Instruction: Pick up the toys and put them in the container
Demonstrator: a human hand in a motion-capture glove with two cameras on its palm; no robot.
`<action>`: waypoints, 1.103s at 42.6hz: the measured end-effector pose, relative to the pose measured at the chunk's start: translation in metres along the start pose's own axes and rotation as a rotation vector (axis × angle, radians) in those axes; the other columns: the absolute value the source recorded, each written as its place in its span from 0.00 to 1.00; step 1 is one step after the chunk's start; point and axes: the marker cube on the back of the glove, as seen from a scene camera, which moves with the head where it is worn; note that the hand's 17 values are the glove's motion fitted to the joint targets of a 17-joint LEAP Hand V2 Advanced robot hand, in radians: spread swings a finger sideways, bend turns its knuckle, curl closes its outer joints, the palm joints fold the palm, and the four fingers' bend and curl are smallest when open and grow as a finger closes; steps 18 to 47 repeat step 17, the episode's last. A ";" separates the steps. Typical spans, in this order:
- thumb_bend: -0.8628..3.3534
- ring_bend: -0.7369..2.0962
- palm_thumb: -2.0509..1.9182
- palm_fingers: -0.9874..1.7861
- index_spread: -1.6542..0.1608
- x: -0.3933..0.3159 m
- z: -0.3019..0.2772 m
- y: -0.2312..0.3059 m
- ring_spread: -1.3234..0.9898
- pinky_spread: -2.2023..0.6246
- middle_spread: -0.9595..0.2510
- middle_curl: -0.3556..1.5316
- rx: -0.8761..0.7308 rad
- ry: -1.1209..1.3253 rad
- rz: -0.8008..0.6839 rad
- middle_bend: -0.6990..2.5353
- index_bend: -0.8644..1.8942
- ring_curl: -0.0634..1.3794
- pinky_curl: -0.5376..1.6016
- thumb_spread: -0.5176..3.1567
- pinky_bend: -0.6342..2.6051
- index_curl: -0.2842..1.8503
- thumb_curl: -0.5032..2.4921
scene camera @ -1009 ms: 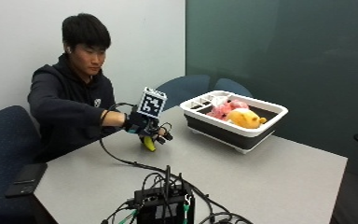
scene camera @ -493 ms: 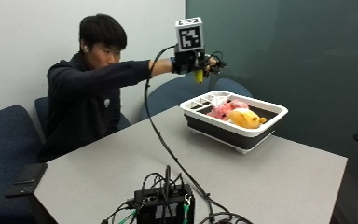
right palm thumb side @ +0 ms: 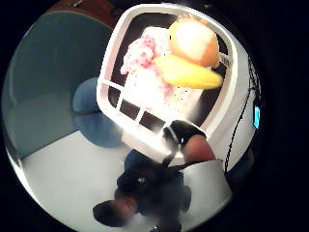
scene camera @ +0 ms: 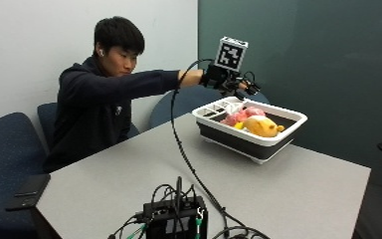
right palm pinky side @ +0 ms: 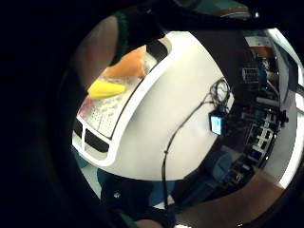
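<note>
A dark phone (scene camera: 24, 191) lies on the blue chair (scene camera: 5, 164) beside the grey table (scene camera: 297, 184), partly cut off by the table's edge; one black box (scene camera: 175, 219) with a tangle of cables sits on the near part of the table, its lower part cut off; further right one person in a dark top reaches an arm across, and the gloved right hand (scene camera: 234, 83) hangs above the near rim of the one container (scene camera: 257, 137), apart from it; from outside its fingers are too small to read, and in the thumb-side palm view a single gloved fingertip (right palm thumb side: 186, 135) shows over the rim with nothing in it, so whether the hand is spread or curled cannot be told; three toys can be counted in the container, touching one another: a pink speckled toy (scene camera: 238, 115), a yellow toy (right palm thumb side: 190, 73) and an orange-and-white toy (scene camera: 262, 125); anything beneath them is hidden; the container stands on the table's far right part.
</note>
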 end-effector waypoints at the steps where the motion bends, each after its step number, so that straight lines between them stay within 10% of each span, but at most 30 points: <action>1: 0.19 0.33 0.63 0.25 0.83 -0.001 0.000 0.000 0.55 0.80 0.75 0.36 0.013 -0.035 0.028 0.28 0.49 0.13 0.43 0.47 0.46 0.39 0.34; 17: 0.20 0.32 0.59 0.33 0.81 0.055 -0.036 0.062 0.57 0.80 0.81 0.33 0.309 -0.323 -0.022 0.26 0.46 0.14 0.42 0.48 0.42 0.36 0.30; 47: 0.20 0.32 0.59 0.33 0.81 0.055 -0.036 0.062 0.57 0.80 0.81 0.33 0.309 -0.323 -0.022 0.26 0.46 0.14 0.42 0.48 0.42 0.36 0.30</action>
